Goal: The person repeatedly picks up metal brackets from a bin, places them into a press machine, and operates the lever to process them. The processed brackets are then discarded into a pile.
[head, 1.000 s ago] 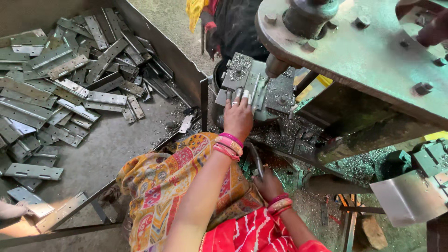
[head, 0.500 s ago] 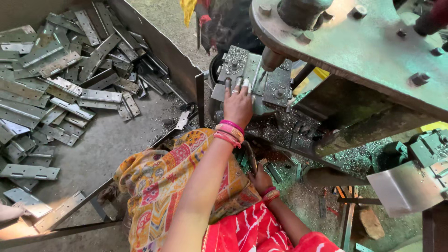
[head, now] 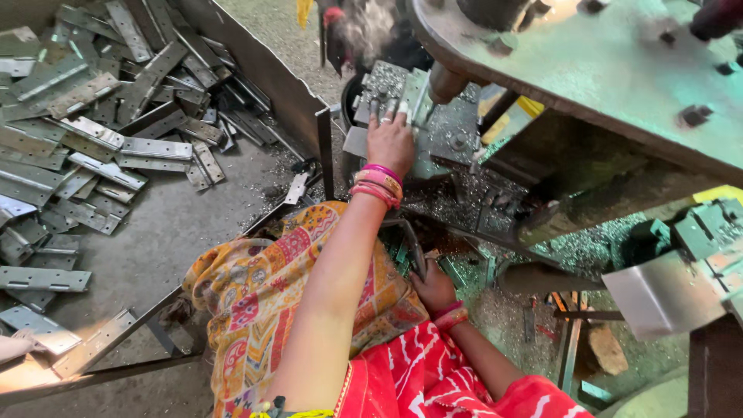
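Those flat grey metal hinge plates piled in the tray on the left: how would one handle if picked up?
The hinge plates look like stamped sheet metal, so probably stiff along each leaf but apt to fold at the knuckle. Flat, so unlikely to roll. The bare finish and cut edges suggest a slippery, possibly sharp grip.

floor: grey concrete | metal divider wall | daylight, warm glare lower left

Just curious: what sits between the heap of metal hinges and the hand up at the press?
In the head view, an upright metal bin wall separates the hinge heap from the left hand.
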